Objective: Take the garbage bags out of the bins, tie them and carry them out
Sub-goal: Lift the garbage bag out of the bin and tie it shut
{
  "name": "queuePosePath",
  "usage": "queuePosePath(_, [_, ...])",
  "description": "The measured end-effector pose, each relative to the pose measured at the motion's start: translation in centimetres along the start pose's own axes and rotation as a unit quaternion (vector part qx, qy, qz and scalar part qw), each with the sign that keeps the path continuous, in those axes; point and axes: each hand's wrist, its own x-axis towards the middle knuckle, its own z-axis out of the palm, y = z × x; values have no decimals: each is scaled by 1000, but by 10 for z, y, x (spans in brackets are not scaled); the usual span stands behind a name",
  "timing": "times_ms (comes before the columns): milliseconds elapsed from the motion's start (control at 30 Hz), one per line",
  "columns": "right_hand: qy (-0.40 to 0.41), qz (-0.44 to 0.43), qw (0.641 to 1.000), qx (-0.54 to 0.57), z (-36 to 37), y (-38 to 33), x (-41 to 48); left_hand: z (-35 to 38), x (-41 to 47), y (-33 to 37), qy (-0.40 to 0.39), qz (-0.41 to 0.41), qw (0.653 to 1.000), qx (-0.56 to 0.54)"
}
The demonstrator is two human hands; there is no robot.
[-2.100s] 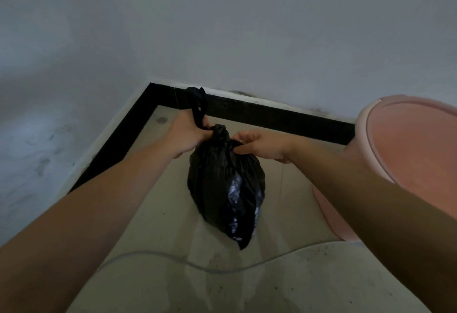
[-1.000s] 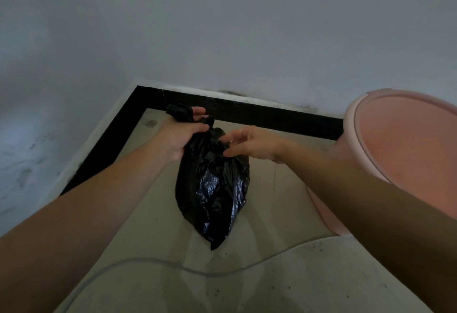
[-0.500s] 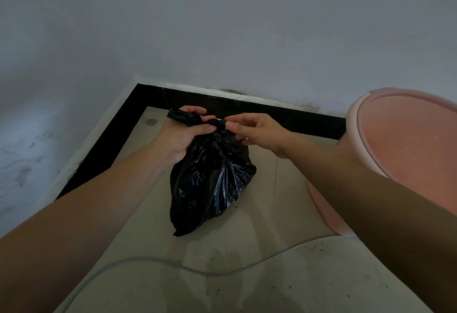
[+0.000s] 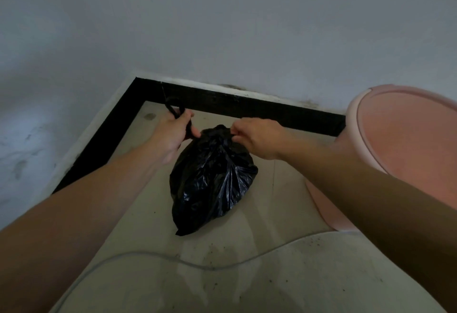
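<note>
A: Garbage bag (image 4: 212, 179), black, small, hangs in the air above the tiled floor (image 4: 247, 275). A pale cable (image 4: 148, 255) lies on the floor nearer the camera. Step in hand, by my reading: cinching the knot.

B: Hands?

A: Left hand (image 4: 173, 137) is clenched round a twisted strand (image 4: 174, 110) of the bag's mouth, and the strand loops out above the fist. Right hand (image 4: 257, 137) pinches the gathered neck at the bag's top right. The bag hangs just below and between the two hands.

B: How to do it well?

A: Pull the two ends apart and level so the knot seats down on the neck, gripping close to it. The film looks thin, so a steady pull rather than a jerk, or it may tear. Whether the knot is closed I cannot tell; fingers hide it.

B: Beyond?

A: Pink bin (image 4: 405, 144) at right, beside the right forearm, apart from the bag. Then black skirting (image 4: 247, 107) and grey wall (image 4: 247, 28).
</note>
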Motion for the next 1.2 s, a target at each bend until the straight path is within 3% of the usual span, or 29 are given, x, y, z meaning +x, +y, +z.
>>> queuePosePath(233, [-66, 67, 980, -177, 12, 11, -1, 13, -15, -7, -25, -37, 992, 116])
queuePosePath(300, [-80, 109, 984, -119, 16, 12, -3, 13, -15, -11, -12, -25, 990, 141])
queuePosePath(367, [-85, 195, 977, 12, 28, 16, -8, 9, -12, -19, 10, -18, 988, 155])
queuePosePath(433, [-89, 320, 925, 183, 42, 19, -15, 1, -7, -29, 0, -37, 984, 173])
queuePosePath(500, [-113, 419, 836, 335, 59, 16, -23, -8, -2, -43, -23, -89, 977, 194])
queuePosePath(567, [-142, 446, 775, 425, 79, 11, -27, -12, -1, -62, -40, -157, 964, 213])
queuePosePath(600, [-145, 445, 761, 449, 89, 6, -27, -11, -1, -72, -48, -179, 960, 208])
queuePosePath(667, [-112, 427, 774, 454, 111, -3, -19, -7, 8, -103, -47, -188, 961, 199])
queuePosePath(767, [-1, 393, 797, 458, 134, -14, -6, 1, 21, -140, -23, -115, 968, 221])
queuePosePath(900, [104, 365, 830, 410, 139, -23, -12, 7, -9, -129, 89, -24, 966, 241])
queuePosePath(1000, [125, 339, 863, 353, 134, -34, -20, 5, -31, -139, 146, -22, 963, 226])
queuePosePath(1200, [131, 339, 874, 321, 92, -73, -51, 10, -89, -106, 188, -35, 949, 251])
